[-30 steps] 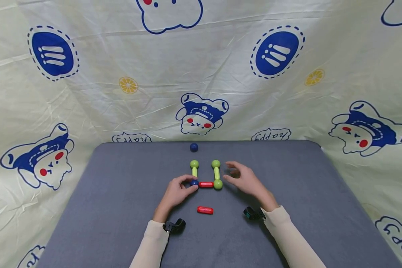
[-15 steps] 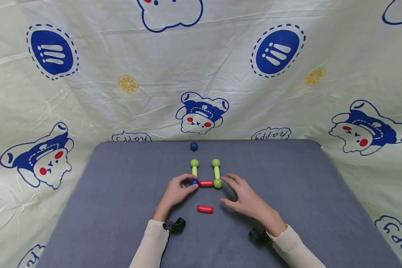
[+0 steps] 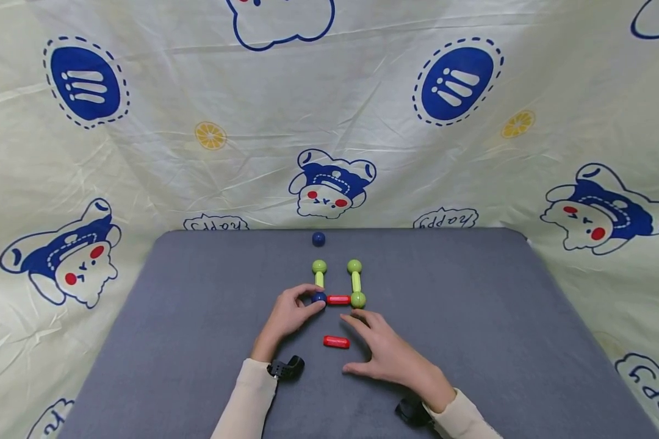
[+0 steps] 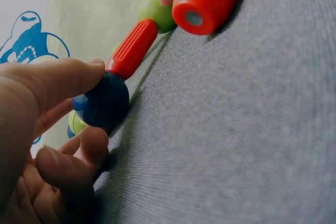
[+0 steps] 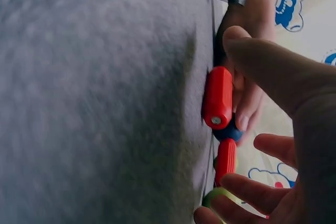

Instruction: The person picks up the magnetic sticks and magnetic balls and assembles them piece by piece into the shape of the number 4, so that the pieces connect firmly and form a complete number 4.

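Note:
My left hand (image 3: 287, 314) pinches a blue ball (image 4: 107, 100) between thumb and fingers at the near left corner of a U-shaped build on the table. From that ball a red rod (image 3: 338, 300) runs right to a green ball (image 3: 357, 300). Two light green rods (image 3: 356, 281) reach back from these corners, each topped by a green ball (image 3: 354, 266). A loose red rod (image 3: 336, 342) lies nearer the front; its end shows a round metal disc in the left wrist view. My right hand (image 3: 387, 353), holding nothing, hovers just right of it, thumb and fingers spread.
A spare blue ball (image 3: 318, 239) sits by the far edge of the grey table (image 3: 225, 274). Behind the table hangs a pale printed cloth (image 3: 252, 122). Each wrist carries a black camera band (image 3: 287, 368).
My right hand has come from beside the right green rod toward the front and left, to the loose red rod, its fingers spreading wider. The left hand has stayed on the blue ball.

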Available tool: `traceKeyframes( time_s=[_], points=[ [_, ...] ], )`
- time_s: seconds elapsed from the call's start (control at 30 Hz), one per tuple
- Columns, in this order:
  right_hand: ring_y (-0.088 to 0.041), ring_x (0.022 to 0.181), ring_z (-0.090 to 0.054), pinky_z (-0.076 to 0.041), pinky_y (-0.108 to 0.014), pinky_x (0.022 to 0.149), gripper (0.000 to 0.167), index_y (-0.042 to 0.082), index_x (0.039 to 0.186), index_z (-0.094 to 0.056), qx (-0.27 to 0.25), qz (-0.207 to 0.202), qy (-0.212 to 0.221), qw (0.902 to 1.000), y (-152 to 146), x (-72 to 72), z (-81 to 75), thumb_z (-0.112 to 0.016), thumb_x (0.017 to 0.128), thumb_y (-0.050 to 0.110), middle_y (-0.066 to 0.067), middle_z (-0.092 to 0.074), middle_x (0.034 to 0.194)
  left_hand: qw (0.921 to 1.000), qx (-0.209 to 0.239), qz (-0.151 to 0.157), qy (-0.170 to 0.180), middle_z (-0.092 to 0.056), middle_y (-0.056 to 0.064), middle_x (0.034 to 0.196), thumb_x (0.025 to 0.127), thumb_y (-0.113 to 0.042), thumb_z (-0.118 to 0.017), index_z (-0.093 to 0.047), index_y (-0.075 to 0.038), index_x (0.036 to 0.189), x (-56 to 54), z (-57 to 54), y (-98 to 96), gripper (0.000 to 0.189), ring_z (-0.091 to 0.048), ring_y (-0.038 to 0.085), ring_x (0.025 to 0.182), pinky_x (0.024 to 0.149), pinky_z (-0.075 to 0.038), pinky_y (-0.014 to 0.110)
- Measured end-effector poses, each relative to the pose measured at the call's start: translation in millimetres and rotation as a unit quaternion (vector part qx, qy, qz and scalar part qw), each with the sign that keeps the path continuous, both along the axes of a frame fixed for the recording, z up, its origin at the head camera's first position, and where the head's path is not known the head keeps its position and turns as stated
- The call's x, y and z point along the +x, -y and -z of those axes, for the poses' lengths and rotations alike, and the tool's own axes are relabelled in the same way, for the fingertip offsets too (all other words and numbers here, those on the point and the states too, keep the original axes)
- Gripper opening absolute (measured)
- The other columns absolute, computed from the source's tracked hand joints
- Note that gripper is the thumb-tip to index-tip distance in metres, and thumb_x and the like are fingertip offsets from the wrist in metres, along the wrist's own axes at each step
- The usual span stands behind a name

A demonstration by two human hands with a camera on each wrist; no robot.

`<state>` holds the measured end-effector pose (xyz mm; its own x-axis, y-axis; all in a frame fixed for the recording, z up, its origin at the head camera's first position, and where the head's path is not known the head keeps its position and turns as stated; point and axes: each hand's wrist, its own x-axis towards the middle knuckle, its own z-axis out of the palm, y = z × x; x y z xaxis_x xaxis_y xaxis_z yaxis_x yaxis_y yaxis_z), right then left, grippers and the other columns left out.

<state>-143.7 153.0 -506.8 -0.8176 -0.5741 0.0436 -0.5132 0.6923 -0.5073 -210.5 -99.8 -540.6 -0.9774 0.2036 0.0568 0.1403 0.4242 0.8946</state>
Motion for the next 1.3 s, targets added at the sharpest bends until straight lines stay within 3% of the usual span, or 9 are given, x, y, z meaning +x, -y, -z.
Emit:
traceKeyframes(
  time_s=[0.5, 0.9, 1.3],
  points=[
    [-0.021, 0.118, -0.052, -0.053, -0.044, 0.097, 0.064, 0.015, 0.145, -0.058, 0.032, -0.004, 0.006, 0.9995, 9, -1.1, 1.4, -0.082, 0.088, 0.035, -0.002, -0.056, 0.129, 1.0, 0.001, 0.002, -0.003, -0.071, 0.004, 0.11, 0.093, -0.028, -0.078, -0.075, -0.021, 0.118, -0.6, -1.0, -1.4, 0.025, -0.046, 0.007, 0.055, 0.052, -0.039, 0.023],
    [-0.011, 0.095, -0.052, -0.051, -0.03, 0.081, 0.028, 0.015, 0.121, -0.073, 0.033, -0.018, -0.027, 0.9989, 18, -5.2, 4.7, -0.077, 0.094, 0.021, 0.004, -0.062, 0.106, 1.0, 0.004, 0.003, 0.001, -0.071, 0.005, 0.111, 0.094, -0.028, -0.077, -0.075, -0.018, 0.119, 0.1, -1.6, -1.0, 0.027, -0.046, 0.009, 0.055, 0.051, -0.038, 0.024],
    [-0.011, 0.095, -0.057, -0.054, -0.034, 0.083, 0.022, 0.014, 0.118, -0.074, 0.03, -0.01, -0.037, 0.9988, 18, -5.3, 6.2, -0.074, 0.096, 0.019, 0.004, -0.063, 0.105, 1.0, 0.004, 0.0, 0.0, -0.071, 0.005, 0.11, 0.094, -0.026, -0.078, -0.074, -0.017, 0.119, 1.8, -2.7, -0.6, 0.027, -0.047, 0.01, 0.056, 0.052, -0.038, 0.023]
  ],
)
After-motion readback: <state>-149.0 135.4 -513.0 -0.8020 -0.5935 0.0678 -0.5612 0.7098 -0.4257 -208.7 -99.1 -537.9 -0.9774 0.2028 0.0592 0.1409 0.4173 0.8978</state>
